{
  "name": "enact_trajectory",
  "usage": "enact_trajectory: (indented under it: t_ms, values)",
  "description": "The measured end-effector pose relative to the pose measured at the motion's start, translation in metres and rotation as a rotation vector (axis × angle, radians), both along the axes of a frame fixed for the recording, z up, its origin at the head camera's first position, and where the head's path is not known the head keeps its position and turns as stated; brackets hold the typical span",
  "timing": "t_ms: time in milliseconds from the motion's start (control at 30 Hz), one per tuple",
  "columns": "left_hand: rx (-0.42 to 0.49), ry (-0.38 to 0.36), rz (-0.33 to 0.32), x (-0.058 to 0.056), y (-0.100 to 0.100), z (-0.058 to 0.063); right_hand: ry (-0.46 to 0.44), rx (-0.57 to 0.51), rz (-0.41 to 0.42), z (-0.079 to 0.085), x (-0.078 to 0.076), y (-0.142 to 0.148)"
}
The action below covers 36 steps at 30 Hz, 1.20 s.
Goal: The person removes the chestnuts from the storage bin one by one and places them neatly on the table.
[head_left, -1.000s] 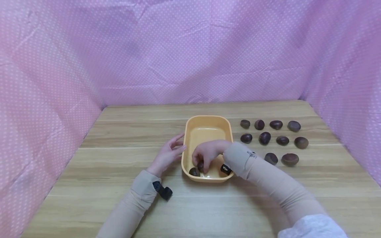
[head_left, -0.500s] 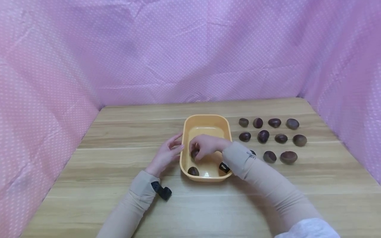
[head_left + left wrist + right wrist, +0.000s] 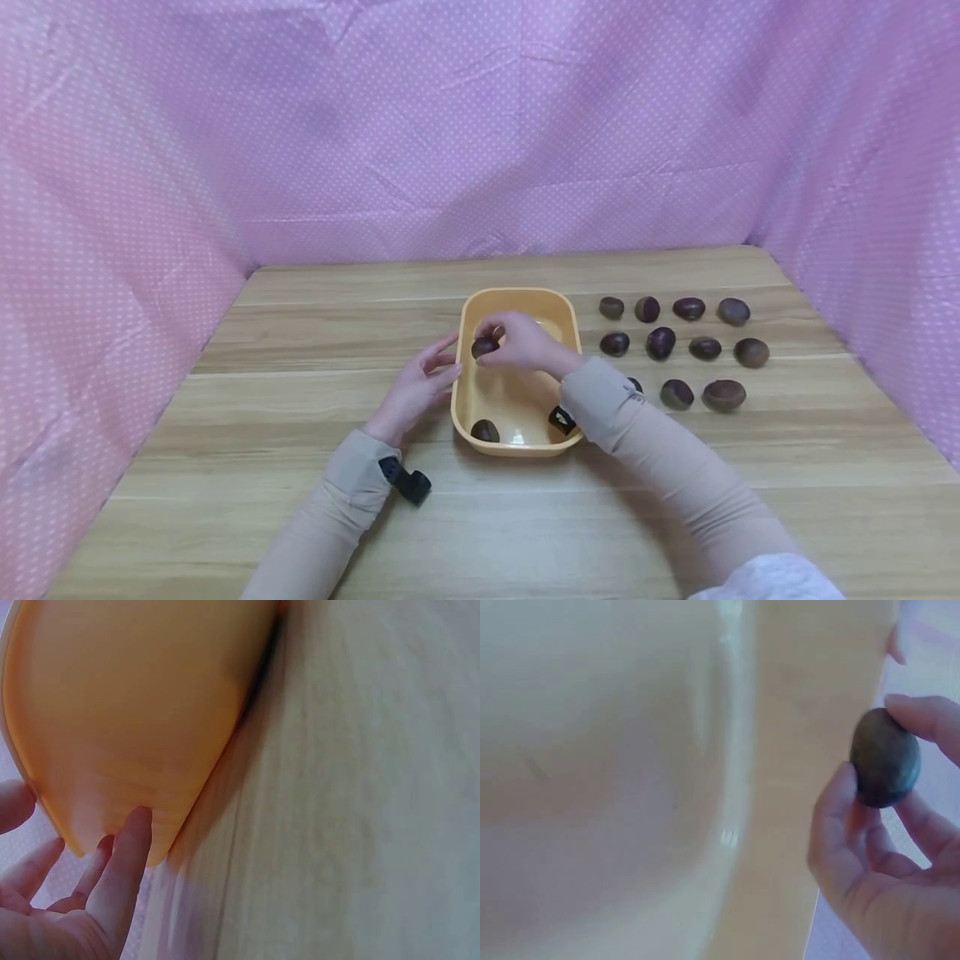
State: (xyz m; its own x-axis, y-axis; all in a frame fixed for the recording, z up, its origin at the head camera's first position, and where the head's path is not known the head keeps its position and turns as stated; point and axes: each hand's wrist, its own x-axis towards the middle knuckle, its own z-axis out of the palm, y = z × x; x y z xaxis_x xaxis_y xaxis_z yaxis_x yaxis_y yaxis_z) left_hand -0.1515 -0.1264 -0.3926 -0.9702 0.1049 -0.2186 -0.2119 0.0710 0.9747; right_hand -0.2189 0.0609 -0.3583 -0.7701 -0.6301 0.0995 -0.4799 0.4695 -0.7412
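My right hand (image 3: pixel 519 343) is over the far left part of a yellow plastic basin (image 3: pixel 517 448) and pinches a dark brown chestnut (image 3: pixel 483 347) between thumb and fingers. The right wrist view gives a closer look at that chestnut (image 3: pixel 886 759), held up near the basin's side wall. Another chestnut (image 3: pixel 485 431) lies on the basin's floor in the near left corner. Outside the basin, my left hand (image 3: pixel 416 387) rests with extended fingers against its left side. In the left wrist view the fingertips (image 3: pixel 139 819) touch the outer wall.
Several chestnuts (image 3: pixel 661 343) lie in rows on the wooden table (image 3: pixel 300 433) to the basin's right. One chestnut (image 3: pixel 636 385) is partly hidden by the right wrist. Pink dotted cloth (image 3: pixel 375 150) hangs behind and at both sides.
My right hand has lifted the chestnut from beside the one in the near left corner and carried it toward the basin's far left. The left hand keeps its place at the basin.
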Motion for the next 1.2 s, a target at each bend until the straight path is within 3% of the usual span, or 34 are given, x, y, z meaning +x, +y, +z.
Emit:
enact_trajectory:
  t_ms: [267, 733, 967, 1200]
  values:
    - [-0.033, -0.015, 0.01, 0.0, 0.0, 0.002, -0.084, -0.134, -0.072, 0.012, 0.001, 0.004]
    - [-0.026, -0.001, 0.005, -0.001, -0.002, 0.001, -0.066, -0.138, 0.085, 0.053, 0.019, 0.025]
    - [-0.029, -0.009, 0.004, -0.001, -0.001, 0.0, -0.104, -0.068, 0.113, 0.041, 0.03, 0.053]
    - [-0.018, -0.001, -0.003, 0.0, -0.001, 0.0, -0.117, -0.015, 0.007, 0.024, 0.036, 0.083]
